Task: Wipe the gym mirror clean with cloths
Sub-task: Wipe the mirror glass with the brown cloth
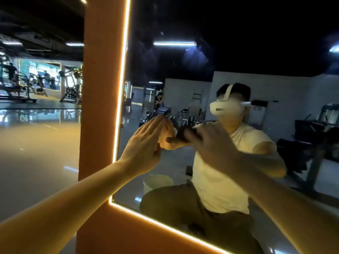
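Fingers (pixel 155 124) of your left hand (pixel 144 143) lie flat on the breakable orange-framed glass mirror (pixel 174 59); your right hand (pixel 211 143) squeezes a soft dark cloth (pixel 183 132).

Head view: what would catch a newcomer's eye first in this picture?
The glowing light strip along the left and bottom edges of the mirror, set in an orange frame, stands out most. At centre, the left hand touches the mirror with straight fingers, and the blurred right hand is raised just beside it.
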Motion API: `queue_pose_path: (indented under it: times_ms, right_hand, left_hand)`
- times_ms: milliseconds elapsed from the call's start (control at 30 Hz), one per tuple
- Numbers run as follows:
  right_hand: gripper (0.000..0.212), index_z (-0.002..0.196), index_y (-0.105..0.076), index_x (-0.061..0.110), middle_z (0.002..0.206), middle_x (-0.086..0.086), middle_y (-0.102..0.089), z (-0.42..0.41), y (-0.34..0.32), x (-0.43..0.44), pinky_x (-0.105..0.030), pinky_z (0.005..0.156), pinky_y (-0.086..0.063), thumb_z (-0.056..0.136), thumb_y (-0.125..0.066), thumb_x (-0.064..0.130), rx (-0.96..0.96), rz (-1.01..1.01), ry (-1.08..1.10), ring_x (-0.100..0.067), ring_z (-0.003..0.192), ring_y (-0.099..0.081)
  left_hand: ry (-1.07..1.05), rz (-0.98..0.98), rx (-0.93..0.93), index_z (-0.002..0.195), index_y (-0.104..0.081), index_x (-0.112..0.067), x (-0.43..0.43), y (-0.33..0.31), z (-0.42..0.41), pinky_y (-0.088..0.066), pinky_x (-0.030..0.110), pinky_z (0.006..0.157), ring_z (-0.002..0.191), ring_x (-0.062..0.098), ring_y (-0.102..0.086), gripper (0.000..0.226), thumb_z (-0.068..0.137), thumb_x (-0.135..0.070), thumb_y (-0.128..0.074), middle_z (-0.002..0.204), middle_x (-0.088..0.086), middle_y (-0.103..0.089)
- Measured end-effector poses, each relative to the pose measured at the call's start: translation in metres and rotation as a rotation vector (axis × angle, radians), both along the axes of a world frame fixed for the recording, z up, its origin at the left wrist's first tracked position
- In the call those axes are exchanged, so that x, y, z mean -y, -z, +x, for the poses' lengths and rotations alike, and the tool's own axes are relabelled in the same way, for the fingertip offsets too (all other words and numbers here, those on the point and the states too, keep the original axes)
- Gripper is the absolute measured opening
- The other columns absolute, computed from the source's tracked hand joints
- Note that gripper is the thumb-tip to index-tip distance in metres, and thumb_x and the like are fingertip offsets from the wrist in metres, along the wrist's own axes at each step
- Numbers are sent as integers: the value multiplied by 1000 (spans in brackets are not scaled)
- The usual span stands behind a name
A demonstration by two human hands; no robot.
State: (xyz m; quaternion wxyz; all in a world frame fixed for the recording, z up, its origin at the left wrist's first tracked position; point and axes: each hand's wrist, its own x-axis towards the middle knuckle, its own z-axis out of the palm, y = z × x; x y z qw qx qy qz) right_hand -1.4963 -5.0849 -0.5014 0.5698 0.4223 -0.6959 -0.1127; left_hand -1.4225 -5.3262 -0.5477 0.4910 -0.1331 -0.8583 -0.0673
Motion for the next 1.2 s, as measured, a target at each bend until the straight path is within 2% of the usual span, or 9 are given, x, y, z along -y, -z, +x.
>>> queue_pose_path:
  times_ms: [100,200,500,600,733,833,900,1033,1200]
  right_hand:
    - [37,132,-58,12,100,-15,-56,-3,-55,-7,-47,82,-46,97,-52,21,-65,-466,11,-35,93,-54]
    - [47,142,-50,11,117,-22,-54,-7,-13,17,-47,91,-38,95,-52,20,5,-544,58,-38,108,-52]
    - [62,133,-59,15,108,-9,-58,7,180,-4,-47,87,-46,78,-75,36,117,341,-32,-33,101,-56]
    - [57,136,-55,16,114,-13,-57,5,137,-19,-52,93,-47,83,-71,30,81,275,17,-34,107,-52]
    - [54,143,-50,13,110,-21,-54,-4,26,-27,-49,86,-45,92,-67,21,4,-235,95,-37,102,-52]
    - [47,144,-49,12,111,-20,-54,-8,14,-18,-47,84,-43,98,-57,17,23,-534,66,-36,101,-52]
    - [57,148,-43,13,118,-22,-54,-2,60,0,-50,91,-46,95,-62,21,122,-437,72,-38,109,-51]
    - [59,144,-51,15,119,-14,-57,6,80,-7,-47,94,-46,89,-67,31,4,176,22,-32,112,-52]
    - [58,145,-49,16,115,-17,-53,-19,-100,-3,-49,88,-45,91,-70,24,-235,-70,63,-34,105,-53]
  left_hand:
    - [-28,-19,-14,162,-9,-14,-1,8,-9,-23,45,128,159,24,-11,88,92,-11,-63,171,6,-11]
    - [-2,56,-27,163,-9,-14,-8,15,-15,-22,48,128,161,24,-7,82,96,-11,-57,173,8,-9]
    - [9,23,-75,162,-13,3,-18,46,-26,-21,60,126,160,35,-6,68,100,-15,-35,172,19,-7]
    - [-7,-17,-88,162,-14,3,-12,47,-25,-22,60,125,160,35,-6,67,102,-15,-36,172,19,-6]
    - [-33,-46,-93,162,-14,2,-9,45,-22,-22,59,126,160,32,-4,68,101,-15,-37,173,16,-5]
    - [-28,-32,-80,163,-13,1,-10,45,-22,-21,60,126,160,32,-4,71,100,-17,-39,173,15,-6]
    - [-37,1,-77,164,-15,-1,-12,44,-22,-19,59,126,161,30,-7,77,96,-16,-49,173,14,-9]
    - [-46,-23,-127,162,-26,-5,-19,15,-16,-17,54,128,159,27,-17,80,91,-13,-60,170,12,-23]
    - [-2,-44,-164,158,-36,-4,-35,-65,-22,-27,51,125,155,29,-29,66,97,-30,-38,165,12,-35]
